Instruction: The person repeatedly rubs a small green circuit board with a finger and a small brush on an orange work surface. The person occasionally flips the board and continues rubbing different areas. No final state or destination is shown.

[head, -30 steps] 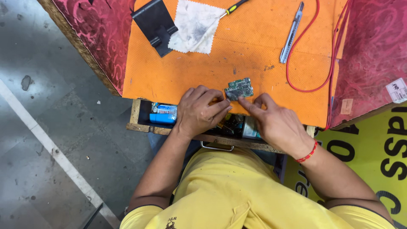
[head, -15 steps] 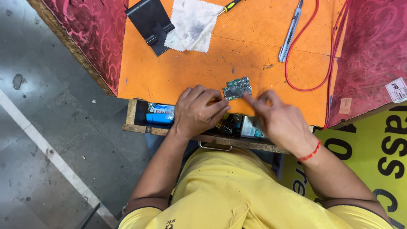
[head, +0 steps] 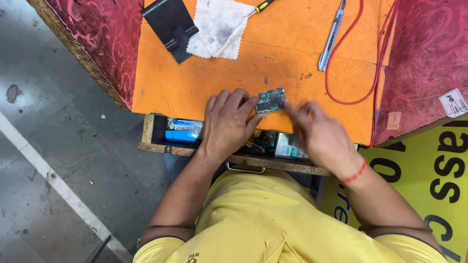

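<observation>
Circuit board (head: pixel 271 100): just beyond my fingertips, long axis running left to right.
Left hand (head: pixel 228 122): flat, fingertips pinning the board's left edge.
Right hand (head: pixel 319 134): blurred, forefinger at the board's right edge; grip unclear.

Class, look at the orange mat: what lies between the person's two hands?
In the head view, a small green circuit board lies between the left hand and right hand, on the orange mat.

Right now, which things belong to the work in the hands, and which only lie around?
In use:
small green circuit board
left hand, touching it
right hand, touching it
orange mat

Lying about:
white cloth
black stand
grey utility knife
red wire
yellow-handled screwdriver
open drawer
</observation>
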